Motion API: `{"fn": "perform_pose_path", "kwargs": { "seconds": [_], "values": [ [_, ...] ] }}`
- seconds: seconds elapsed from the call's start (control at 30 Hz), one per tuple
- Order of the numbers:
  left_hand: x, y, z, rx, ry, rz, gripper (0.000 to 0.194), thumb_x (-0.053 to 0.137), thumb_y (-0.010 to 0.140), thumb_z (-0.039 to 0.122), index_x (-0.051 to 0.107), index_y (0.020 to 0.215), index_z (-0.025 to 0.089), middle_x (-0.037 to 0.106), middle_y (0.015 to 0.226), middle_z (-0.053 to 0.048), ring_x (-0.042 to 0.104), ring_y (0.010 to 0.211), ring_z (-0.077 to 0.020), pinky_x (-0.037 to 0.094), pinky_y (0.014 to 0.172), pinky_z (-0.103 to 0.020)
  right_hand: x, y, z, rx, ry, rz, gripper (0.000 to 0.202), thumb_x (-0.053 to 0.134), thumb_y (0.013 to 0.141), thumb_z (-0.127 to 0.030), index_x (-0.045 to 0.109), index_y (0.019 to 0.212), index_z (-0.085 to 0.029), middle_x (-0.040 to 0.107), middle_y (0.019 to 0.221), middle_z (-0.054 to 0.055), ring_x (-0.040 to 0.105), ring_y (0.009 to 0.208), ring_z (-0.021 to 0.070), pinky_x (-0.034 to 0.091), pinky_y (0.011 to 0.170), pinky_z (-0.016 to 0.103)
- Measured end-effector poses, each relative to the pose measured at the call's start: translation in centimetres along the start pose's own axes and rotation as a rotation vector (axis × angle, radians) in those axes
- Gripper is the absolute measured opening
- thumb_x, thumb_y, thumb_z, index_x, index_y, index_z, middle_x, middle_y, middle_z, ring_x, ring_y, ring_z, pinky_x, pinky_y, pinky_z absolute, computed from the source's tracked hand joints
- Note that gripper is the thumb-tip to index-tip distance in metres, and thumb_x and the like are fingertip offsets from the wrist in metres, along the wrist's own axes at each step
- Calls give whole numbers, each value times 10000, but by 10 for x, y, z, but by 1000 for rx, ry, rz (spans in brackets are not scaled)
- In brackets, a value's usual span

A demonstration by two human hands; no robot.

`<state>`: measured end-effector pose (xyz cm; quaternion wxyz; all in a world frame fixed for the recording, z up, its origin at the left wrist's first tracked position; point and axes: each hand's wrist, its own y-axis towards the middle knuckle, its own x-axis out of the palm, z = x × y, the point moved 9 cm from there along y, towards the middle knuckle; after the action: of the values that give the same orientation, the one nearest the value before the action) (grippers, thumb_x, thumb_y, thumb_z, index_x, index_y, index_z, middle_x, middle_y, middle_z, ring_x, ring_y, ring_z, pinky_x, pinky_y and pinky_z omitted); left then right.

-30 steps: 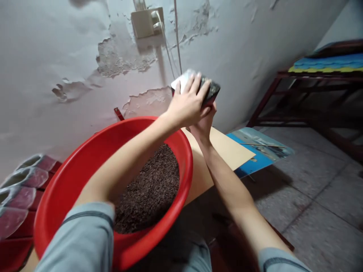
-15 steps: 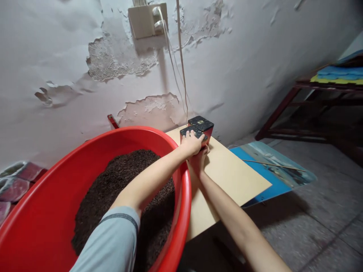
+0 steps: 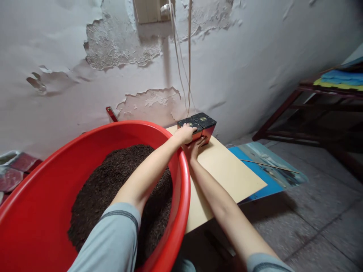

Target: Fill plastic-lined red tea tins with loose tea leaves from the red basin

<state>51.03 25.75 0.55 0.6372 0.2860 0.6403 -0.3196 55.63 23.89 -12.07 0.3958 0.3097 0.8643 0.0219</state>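
Observation:
Two red boxes with black speckled tops stand side by side at the back of a pale board (image 3: 232, 170). On the nearer, left box (image 3: 185, 121) rests my left hand (image 3: 185, 133), its fingers spread over the top edge. My right hand (image 3: 195, 146) is lower, with its fingers apart against the front side of the boxes. The right box (image 3: 204, 120) touches the left one, and neither hand is on its top. Beside the board, a big red tub (image 3: 185, 189) holds dark loose grains (image 3: 113, 181) under my left arm.
A wall with peeling paint, a socket (image 3: 150, 11) and hanging cords rises behind. Under the board lies a blue picture panel (image 3: 272, 170). Dark red rack (image 3: 283, 109) with blue and yellow cloths stands right; red plastic packs (image 3: 14, 172) lie left.
The left box now sits flush beside the right one. My left hand has slid a little left on its top, and my right hand's fingers have spread along the front. The view has tilted down slightly.

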Motion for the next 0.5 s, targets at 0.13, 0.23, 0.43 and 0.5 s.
{"fn": "perform_pose_path", "kwargs": {
  "seconds": [0.13, 0.23, 0.43, 0.5],
  "values": [
    [-16, -26, -1, 5, -53, 53, 566, 494, 958, 88, 595, 1510, 162, 688, 1437, -147, 646, 1342, -263, 522, 1114, -338, -18, -2, -1, 396, 8, -15, 1235, 725, 777, -443, 46, 1657, 94, -8, 1711, 427, 73, 1637, 484, 141, 1303, 622],
    [-41, -70, -6, 26, -118, 172, 559, 495, 964, 88, 585, 1513, 144, 652, 1504, -132, 620, 1390, -253, 496, 1163, -340, -56, 0, -21, 359, 48, -45, 1214, 738, 782, -421, 74, 1642, 122, 7, 1688, 465, 94, 1632, 497, 180, 1280, 655],
    [-90, -190, -50, 11, -301, 466, 495, 309, 1141, 338, 538, 1552, 182, 651, 1512, -72, 624, 1393, -165, 531, 1144, -372, -150, -85, -218, -534, 110, 188, 792, 321, 1038, -506, 43, 1724, -222, 131, 1799, 140, -15, 1679, 330, 100, 1278, 735],
    [-104, -232, -67, -45, -166, 586, 608, 144, 1146, 403, 546, 1534, 162, 608, 1562, -58, 562, 1442, -111, 484, 1178, -332, -129, -143, -299, -879, 28, -10, 824, 345, 1021, -596, 82, 1728, -265, 144, 1806, 68, -36, 1679, 324, 40, 1313, 681]
  ]
}}
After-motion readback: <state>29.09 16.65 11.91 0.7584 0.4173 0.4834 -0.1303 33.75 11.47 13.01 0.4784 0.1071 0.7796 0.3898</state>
